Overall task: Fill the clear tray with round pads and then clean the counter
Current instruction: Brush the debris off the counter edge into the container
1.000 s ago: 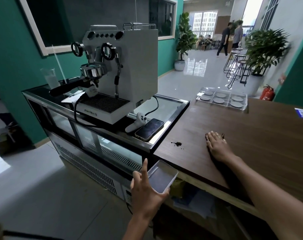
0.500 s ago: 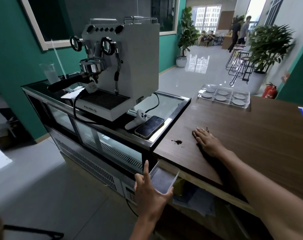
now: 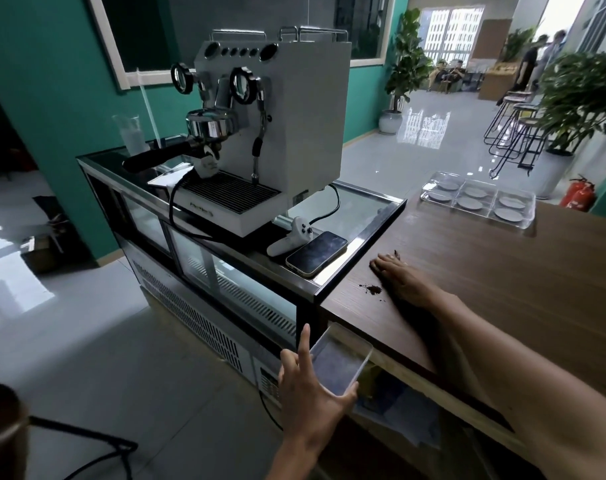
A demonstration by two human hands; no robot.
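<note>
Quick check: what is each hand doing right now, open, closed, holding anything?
Left hand: holding a small clear container below the counter edge.
Right hand: open, flat on the counter, holding nothing, beside the dark grounds.

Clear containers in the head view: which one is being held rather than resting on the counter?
The small clear tray, empty, gripped by the left hand below the counter edge. The divided tray with round pads sits on the far countertop, untouched.

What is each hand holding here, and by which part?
Left hand grips a small clear rectangular plastic tray by its near end, below the brown wooden counter edge. Right hand lies flat on it, holding nothing.
</note>
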